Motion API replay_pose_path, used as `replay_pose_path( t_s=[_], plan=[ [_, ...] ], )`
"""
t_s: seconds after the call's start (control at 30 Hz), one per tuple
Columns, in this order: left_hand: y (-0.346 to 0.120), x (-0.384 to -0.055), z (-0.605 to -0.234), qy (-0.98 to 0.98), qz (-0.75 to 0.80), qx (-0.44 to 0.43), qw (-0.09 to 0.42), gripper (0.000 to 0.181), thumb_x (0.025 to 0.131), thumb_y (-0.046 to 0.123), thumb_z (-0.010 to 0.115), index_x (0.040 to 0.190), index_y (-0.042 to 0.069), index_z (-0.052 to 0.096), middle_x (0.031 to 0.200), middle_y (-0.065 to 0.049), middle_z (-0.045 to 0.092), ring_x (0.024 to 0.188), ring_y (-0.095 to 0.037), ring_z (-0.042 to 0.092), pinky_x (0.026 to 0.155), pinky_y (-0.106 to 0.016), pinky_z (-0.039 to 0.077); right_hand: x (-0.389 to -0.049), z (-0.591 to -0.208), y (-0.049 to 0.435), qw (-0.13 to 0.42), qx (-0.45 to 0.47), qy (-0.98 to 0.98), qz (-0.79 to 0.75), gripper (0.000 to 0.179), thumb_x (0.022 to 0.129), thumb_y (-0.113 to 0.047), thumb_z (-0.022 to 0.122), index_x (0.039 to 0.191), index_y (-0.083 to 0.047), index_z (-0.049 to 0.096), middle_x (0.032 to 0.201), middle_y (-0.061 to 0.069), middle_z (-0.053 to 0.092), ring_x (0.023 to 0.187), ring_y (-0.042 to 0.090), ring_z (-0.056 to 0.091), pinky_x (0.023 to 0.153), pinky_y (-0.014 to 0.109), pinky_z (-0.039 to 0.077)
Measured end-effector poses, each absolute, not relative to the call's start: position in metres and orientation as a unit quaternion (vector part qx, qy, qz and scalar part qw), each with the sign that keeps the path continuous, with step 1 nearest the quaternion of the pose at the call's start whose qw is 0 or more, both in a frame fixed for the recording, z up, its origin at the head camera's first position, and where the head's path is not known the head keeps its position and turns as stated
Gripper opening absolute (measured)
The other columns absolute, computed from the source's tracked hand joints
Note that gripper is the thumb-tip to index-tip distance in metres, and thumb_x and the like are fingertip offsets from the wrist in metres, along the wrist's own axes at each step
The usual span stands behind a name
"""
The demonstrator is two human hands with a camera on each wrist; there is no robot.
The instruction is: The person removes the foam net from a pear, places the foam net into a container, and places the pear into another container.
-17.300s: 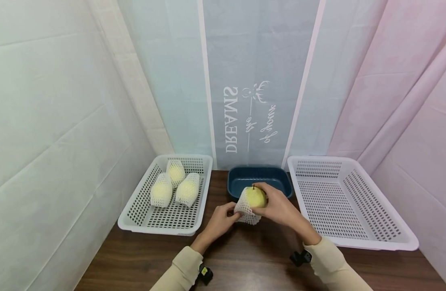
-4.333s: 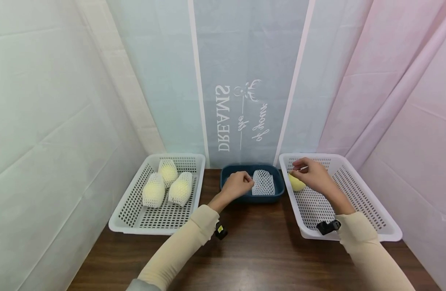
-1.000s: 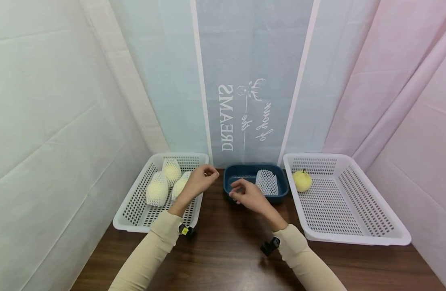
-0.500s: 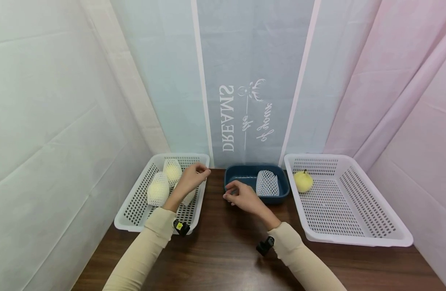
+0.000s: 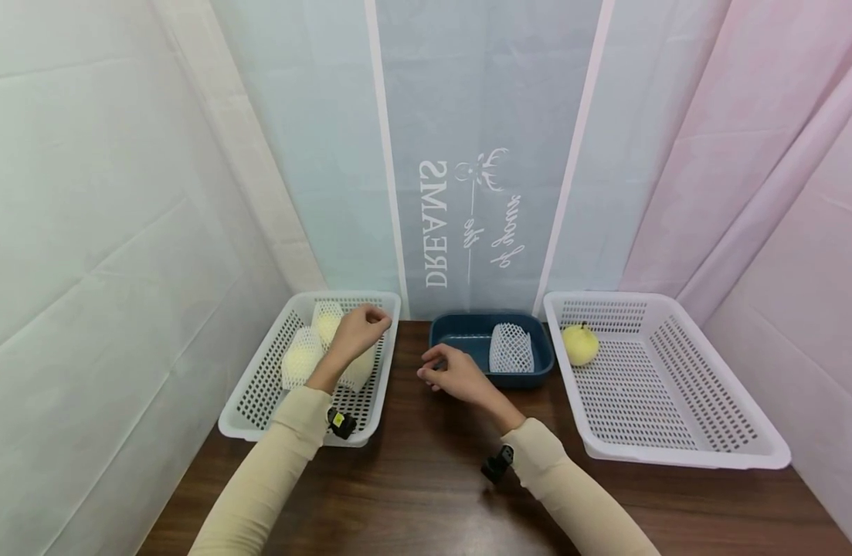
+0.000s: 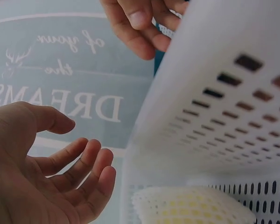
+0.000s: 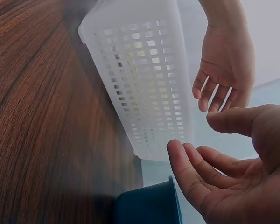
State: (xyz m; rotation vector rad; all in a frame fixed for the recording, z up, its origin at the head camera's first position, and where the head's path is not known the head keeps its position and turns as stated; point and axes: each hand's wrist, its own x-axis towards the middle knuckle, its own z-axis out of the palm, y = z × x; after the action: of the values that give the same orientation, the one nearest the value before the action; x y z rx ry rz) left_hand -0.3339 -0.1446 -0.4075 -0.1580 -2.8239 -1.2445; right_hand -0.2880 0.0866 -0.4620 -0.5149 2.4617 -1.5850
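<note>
Right hand (image 5: 456, 376), centre: loosely curved, thumb apart from fingers, holding nothing. Left hand (image 5: 356, 335), left of centre: likewise relaxed, holding nothing. Three net-wrapped pears (image 5: 302, 360), beneath left hand, untouched, in white basket (image 5: 234, 429). Foam net (image 5: 511, 349), in blue tray (image 5: 467, 344). Bare pear (image 5: 580, 345), right.

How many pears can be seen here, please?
4. A bare pear is in the right basket. The left basket holds a rear net-wrapped pear, a left one and a right one. The left hand partly hides some.
</note>
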Motion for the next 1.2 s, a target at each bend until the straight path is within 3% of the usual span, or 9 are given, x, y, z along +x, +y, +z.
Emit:
replay_pose_path(
  t_s=[0.5,0.73,1.03,1.2],
  plan=[
    [-0.159,-0.345,-0.416,-0.920,-0.385,-0.058,0.038,0.030,0.102,0.026,0.061,0.119,0.003,0.071,0.115,-0.017,0.073,0.102,-0.032,0.069,0.089,-0.047,0.056,-0.292,-0.459,0.073,0.111,-0.177,0.814,-0.542,0.038,0.105,-0.023,0.069,0.133,0.001,0.063,0.118,0.020,0.074,0.104,0.047,0.074,0.090,0.053,0.062],
    [-0.167,-0.347,-0.422,-0.925,-0.371,-0.063,0.040,0.029,0.104,0.023,0.058,0.122,0.002,0.068,0.119,-0.019,0.073,0.109,-0.035,0.069,0.094,-0.051,0.056,-0.297,-0.460,0.062,0.119,-0.175,0.808,-0.549,0.037,0.104,-0.021,0.069,0.131,0.003,0.063,0.113,0.019,0.075,0.104,0.047,0.074,0.090,0.053,0.062],
    [-0.175,-0.353,-0.427,-0.927,-0.365,-0.069,0.055,0.029,0.102,0.023,0.062,0.119,0.000,0.070,0.118,-0.021,0.073,0.106,-0.035,0.069,0.091,-0.051,0.056,-0.299,-0.462,0.052,0.132,-0.163,0.795,-0.570,0.042,0.104,-0.021,0.069,0.136,0.004,0.060,0.117,0.020,0.074,0.109,0.049,0.072,0.094,0.056,0.060],
    [-0.178,-0.355,-0.431,-0.930,-0.361,-0.053,0.045,0.038,0.100,0.026,0.065,0.125,-0.002,0.067,0.125,-0.024,0.070,0.113,-0.039,0.068,0.095,-0.054,0.056,-0.300,-0.465,0.048,0.131,-0.164,0.787,-0.580,0.042,0.103,-0.022,0.070,0.135,0.004,0.060,0.119,0.021,0.074,0.108,0.048,0.073,0.094,0.055,0.061]
  ],
)
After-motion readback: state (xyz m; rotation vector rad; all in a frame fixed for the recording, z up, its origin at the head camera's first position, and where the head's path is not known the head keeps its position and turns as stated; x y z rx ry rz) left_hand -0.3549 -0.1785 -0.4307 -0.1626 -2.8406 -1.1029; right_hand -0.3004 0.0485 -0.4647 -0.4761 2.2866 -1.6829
